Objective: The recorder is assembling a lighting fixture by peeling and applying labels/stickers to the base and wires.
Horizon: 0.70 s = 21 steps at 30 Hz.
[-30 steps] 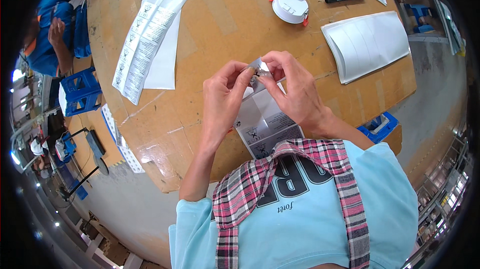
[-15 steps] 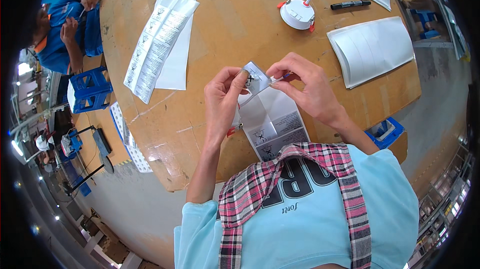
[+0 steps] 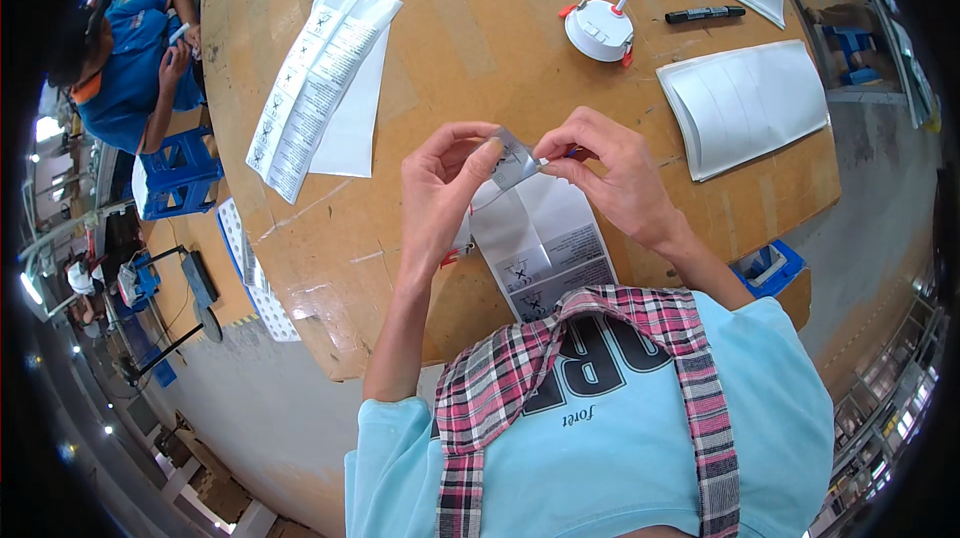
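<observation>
Pinched between both hands, a small folded leaflet [image 3: 515,160] is held above the near edge of the bench [image 3: 470,28]. It is gripped at its left end by the fingers of the left hand [image 3: 445,193] and at its right end by the right hand [image 3: 610,173], both closed on it. Just below the leaflet, a white sheet [image 3: 545,238] lies flat on the bench. Far beyond the leaflet a round white lamp [image 3: 598,30] and a black marker [image 3: 705,13] are seen; to its right, a curved stack of white sheets [image 3: 745,103]; to its left, long printed sheets [image 3: 325,68].
</observation>
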Available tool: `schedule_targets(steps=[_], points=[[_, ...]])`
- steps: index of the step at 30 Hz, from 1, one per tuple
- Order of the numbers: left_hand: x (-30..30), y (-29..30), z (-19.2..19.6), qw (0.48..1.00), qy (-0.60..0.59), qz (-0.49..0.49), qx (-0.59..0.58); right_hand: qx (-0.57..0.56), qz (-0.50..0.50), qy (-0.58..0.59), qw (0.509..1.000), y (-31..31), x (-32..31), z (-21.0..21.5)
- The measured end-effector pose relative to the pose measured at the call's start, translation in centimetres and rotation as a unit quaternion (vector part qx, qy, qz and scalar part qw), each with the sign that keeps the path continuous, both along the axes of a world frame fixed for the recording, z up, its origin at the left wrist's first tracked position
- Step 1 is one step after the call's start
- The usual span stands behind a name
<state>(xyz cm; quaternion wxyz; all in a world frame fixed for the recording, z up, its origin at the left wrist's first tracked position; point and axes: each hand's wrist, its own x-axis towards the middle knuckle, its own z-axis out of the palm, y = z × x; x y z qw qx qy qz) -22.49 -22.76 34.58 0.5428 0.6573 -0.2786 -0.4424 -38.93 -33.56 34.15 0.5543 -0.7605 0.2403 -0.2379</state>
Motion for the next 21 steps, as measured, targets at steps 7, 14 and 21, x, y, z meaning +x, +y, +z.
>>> schedule_targets(steps=[7,14,21], points=[[1.0,-0.3,0.3,0.999,-0.029,-0.043,0.009,-0.02,0.008,0.008,1.0,0.2,0.1,-0.1],[0.8,-1.0,0.3,0.992,-0.116,-0.048,0.016,-0.044,0.004,0.028,0.999,0.1,0.0,-0.7],[1.0,-1.6,1.2,0.961,-0.258,-0.086,0.044,-0.052,0.018,0.05,0.997,-0.4,0.2,-0.4]])
